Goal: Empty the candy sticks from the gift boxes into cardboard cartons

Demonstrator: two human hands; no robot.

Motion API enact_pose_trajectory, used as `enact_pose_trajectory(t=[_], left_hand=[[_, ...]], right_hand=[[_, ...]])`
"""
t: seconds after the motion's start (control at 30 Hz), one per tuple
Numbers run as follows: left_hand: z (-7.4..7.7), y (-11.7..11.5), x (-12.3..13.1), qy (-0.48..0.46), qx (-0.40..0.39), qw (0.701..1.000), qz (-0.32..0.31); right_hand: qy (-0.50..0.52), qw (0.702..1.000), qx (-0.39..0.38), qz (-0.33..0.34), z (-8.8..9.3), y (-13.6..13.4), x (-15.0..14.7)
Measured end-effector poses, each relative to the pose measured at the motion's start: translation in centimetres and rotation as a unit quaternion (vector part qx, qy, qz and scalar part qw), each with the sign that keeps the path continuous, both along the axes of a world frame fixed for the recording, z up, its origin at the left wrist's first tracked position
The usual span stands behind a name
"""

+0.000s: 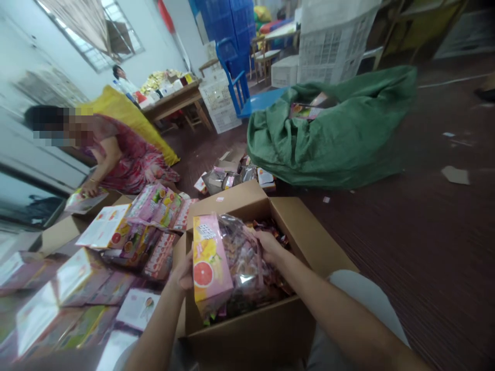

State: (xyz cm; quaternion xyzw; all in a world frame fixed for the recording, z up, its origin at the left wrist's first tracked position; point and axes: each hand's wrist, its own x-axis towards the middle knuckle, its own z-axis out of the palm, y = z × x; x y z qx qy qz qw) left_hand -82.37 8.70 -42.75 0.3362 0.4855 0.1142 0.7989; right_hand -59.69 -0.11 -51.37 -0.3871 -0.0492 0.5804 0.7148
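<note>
My left hand (186, 270) is closed on the left side of a pink and yellow printed box (211, 257) with a grapefruit picture. To its right, my right hand (268, 248) pinches the edge of a clear plastic bag (243, 257). The bag lies against the box, and small wrapped packets show through it. Both are held over an open brown carton (251, 330) between my knees. Many small dark packets (276, 232) fill the carton. Part of my left fingers is hidden behind the box.
Stacks of similar printed boxes (154, 206) lie to my left. Beyond them a person (119, 149) sits on the floor with a hand on a box. A green sack (332, 139) stands ahead, near a blue chair (263, 100). Torn packaging (232, 178) lies behind the carton.
</note>
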Motion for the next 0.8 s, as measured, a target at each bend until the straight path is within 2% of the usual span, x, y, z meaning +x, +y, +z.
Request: enact_pose_trajectory(t=[0.07,0.13,0.2,0.27,0.3,0.33,0.37,0.43,0.47,0.53,0.6,0.63,0.7,0.8], left_hand=[[0.3,-0.1,0.6,0.011,0.02,1.0,0.0],[1.6,1.1,2.4,0.007,0.061,0.997,0.038],[4.4,3.4,5.4,-0.022,0.121,0.987,0.101],[8.4,5.8,9.4,-0.085,0.193,0.964,0.164],[10.5,6.9,11.4,-0.143,0.236,0.941,0.197],[12.4,7.6,13.2,-0.187,0.255,0.926,0.206],[13.9,8.1,14.8,-0.189,0.246,0.925,0.22],[15.4,8.0,16.4,-0.136,0.218,0.938,0.233],[15.2,7.6,16.4,-0.096,0.209,0.947,0.226],[13.3,6.2,14.3,-0.042,0.234,0.958,0.163],[10.2,4.6,9.9,-0.011,0.271,0.957,0.104],[8.5,3.8,6.9,0.022,0.294,0.951,0.098],[5.3,2.2,-0.4,0.121,0.329,0.925,0.145],[2.0,-0.4,-13.5,0.29,0.333,0.856,0.268]], right_hand=[[0.025,0.999,-0.014,0.032,0.6,-0.9,0.2],[0.042,0.998,-0.016,0.041,1.3,-1.7,0.7],[0.068,0.997,-0.014,0.025,2.1,-2.3,1.3],[0.094,0.995,-0.017,-0.006,2.7,-2.8,1.9],[0.102,0.994,-0.021,-0.024,3.0,-2.9,2.2],[0.102,0.994,-0.025,-0.042,3.1,-3.0,2.4],[0.094,0.993,-0.028,-0.057,3.2,-3.0,2.6],[0.074,0.993,-0.037,-0.08,3.0,-2.9,2.9],[0.064,0.994,-0.042,-0.082,2.7,-2.8,3.0],[0.045,0.995,-0.046,-0.072,2.2,-2.7,3.0],[0.026,0.998,-0.047,-0.044,1.6,-2.8,2.8],[0.014,0.998,-0.05,-0.025,1.3,-3.0,2.6],[-0.016,0.997,-0.075,0.007,0.5,-3.6,2.0],[-0.078,0.987,-0.135,0.049,-1.1,-4.4,1.6]])
